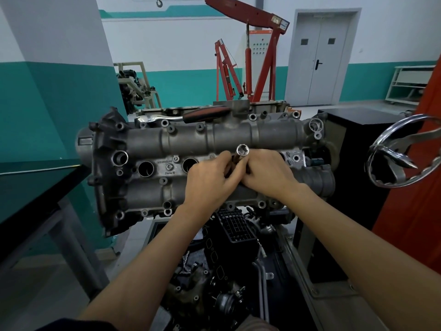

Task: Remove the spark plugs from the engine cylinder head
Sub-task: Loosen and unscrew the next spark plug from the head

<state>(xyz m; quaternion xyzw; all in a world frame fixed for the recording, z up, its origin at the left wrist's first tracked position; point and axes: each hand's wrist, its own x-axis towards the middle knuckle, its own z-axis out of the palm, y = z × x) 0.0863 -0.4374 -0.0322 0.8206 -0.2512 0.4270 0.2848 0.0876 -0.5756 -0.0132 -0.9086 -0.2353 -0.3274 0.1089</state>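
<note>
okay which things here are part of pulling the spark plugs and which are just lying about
In use: cylinder head; spark plug socket, held by left hand and right hand; ratchet.
Lying about: engine hoist; handwheel; black table.

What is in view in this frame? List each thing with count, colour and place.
Cylinder head: one, grey metal, centre, on a stand.
Plug holes: two open ones visible, dark, left of the hands.
Socket tube: one, silver, upright between both hands.
Ratchet: one, chrome with a black and red handle, lying on the far edge of the head.
Handwheel: one, chrome, right.
Table: one, dark green, left.
Engine cranes: two, red, background.
Double door: one, grey, back wall.
Left hand: one, gripping the tube.
Right hand: one, gripping the tube.
</note>
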